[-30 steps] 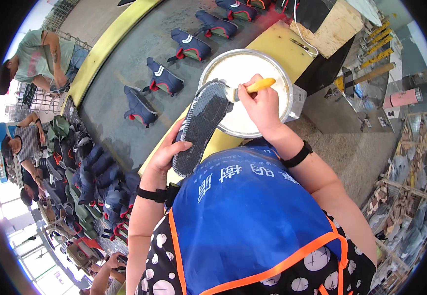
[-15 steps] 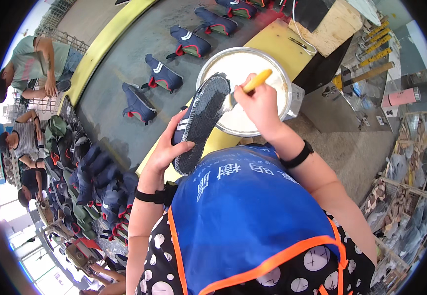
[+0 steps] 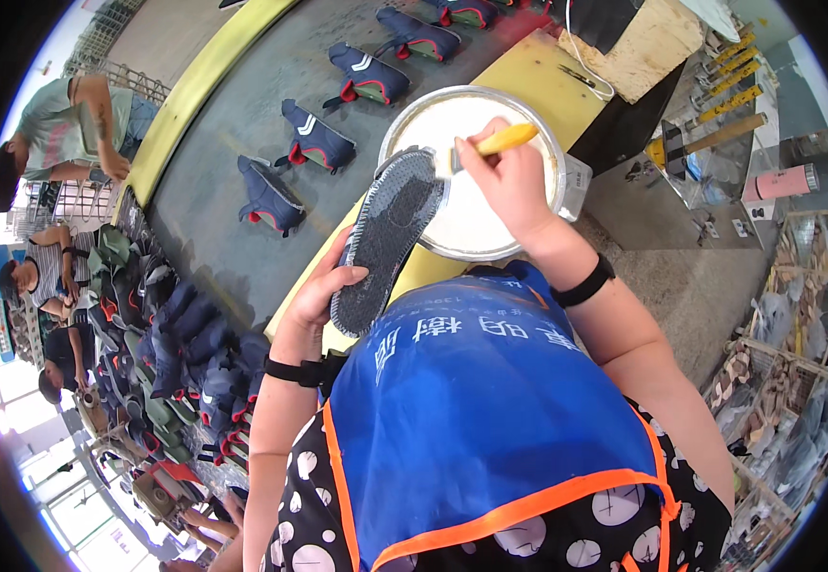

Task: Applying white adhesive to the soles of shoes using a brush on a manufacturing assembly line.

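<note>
My left hand is closed around a dark shoe upper, its stitched grey-black underside turned up and its toe end tilted toward the pot. Part of that underside near the toe looks darker and wet. In my right hand is a brush with a yellow handle, its bristles close to the toe edge of the shoe upper; whether they touch I cannot tell. Below the brush stands a round metal pot holding a white, creamy liquid.
Several navy shoe uppers with red trim lie in a row on the grey conveyor belt, edged by a yellow rail. A heap of uppers is at the left, near several people. A pink bottle stands at the right.
The brush has shifted slightly up and right, and its handle has swung flatter. The shoe upper has turned, so its underside faces up more fully and its striped side no longer shows.
</note>
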{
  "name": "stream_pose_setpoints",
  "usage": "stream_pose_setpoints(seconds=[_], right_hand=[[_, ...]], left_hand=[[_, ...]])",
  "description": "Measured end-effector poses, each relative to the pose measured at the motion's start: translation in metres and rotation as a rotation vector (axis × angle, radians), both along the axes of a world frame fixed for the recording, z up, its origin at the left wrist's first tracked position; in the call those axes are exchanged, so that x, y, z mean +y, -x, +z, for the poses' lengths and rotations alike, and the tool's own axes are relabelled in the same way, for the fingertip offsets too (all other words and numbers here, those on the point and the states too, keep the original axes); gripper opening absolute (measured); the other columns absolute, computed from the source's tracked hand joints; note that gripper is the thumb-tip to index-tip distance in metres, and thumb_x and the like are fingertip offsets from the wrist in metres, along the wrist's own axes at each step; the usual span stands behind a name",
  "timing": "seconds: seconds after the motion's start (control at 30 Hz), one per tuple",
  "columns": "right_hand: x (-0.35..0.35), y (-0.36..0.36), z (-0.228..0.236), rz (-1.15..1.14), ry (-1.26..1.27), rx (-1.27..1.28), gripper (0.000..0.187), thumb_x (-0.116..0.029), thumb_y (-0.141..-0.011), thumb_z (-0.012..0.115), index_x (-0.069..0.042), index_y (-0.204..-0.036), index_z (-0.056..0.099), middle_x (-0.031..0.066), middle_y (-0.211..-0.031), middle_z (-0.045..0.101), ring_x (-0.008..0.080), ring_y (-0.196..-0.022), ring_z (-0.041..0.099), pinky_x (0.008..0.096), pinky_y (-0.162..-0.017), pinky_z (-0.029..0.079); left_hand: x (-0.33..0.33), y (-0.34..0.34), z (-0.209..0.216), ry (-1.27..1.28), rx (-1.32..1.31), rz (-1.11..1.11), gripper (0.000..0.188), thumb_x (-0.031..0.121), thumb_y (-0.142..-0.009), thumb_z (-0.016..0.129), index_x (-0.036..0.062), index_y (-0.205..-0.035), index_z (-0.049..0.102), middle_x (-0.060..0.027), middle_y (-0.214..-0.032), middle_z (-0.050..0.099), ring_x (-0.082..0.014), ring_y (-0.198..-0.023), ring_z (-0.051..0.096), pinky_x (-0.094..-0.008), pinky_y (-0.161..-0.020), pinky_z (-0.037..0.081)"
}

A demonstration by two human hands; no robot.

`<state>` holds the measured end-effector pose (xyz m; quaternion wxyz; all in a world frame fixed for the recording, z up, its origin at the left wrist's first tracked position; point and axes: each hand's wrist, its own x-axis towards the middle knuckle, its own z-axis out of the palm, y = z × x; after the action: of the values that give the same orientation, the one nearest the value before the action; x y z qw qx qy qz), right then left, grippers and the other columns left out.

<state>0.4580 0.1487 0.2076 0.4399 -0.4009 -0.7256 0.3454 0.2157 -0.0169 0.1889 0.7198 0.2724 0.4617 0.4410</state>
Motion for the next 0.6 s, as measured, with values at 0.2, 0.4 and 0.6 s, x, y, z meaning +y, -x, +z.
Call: stream_pose_setpoints(seconds=[0.2, 0.4, 0.6], right_hand=[[-0.055, 0.007, -0.005, 0.152, 0.114, 0.019, 0.02, -0.017, -0.09, 0.068, -0.004, -0.081, 0.056, 0.0117, -0.062, 0.059, 0.0275, -0.055, 0.06, 0.0357, -0.054, 0.046], [-0.025, 0.01, 0.001, 0.121, 0.14, -0.074, 0.018, -0.015, -0.087, 0.068, -0.002, -0.08, 0.057, 0.0106, -0.061, 0.058, 0.0212, -0.053, 0.059, 0.0335, -0.053, 0.045], [0.018, 0.008, 0.003, -0.004, -0.031, -0.017, 0.019, -0.014, -0.088, 0.069, -0.003, -0.078, 0.057, 0.009, -0.06, 0.059, 0.0199, -0.052, 0.06, 0.0324, -0.052, 0.045]], left_hand=[[-0.002, -0.001, -0.002, 0.048, -0.026, 0.08, 0.08, 0.017, -0.076, 0.064, 0.0024, -0.149, 0.035, -0.0155, -0.131, 0.057, -0.0255, -0.121, 0.057, -0.0362, -0.104, 0.045], [-0.003, 0.008, -0.006, -0.001, -0.037, 0.0, 0.08, 0.017, -0.076, 0.064, 0.0023, -0.149, 0.035, -0.015, -0.134, 0.055, -0.025, -0.122, 0.056, -0.0358, -0.105, 0.044], [-0.003, 0.01, -0.005, -0.016, -0.096, -0.028, 0.081, 0.017, -0.076, 0.064, 0.0018, -0.15, 0.035, -0.0149, -0.135, 0.055, -0.0235, -0.123, 0.055, -0.0341, -0.104, 0.045]])
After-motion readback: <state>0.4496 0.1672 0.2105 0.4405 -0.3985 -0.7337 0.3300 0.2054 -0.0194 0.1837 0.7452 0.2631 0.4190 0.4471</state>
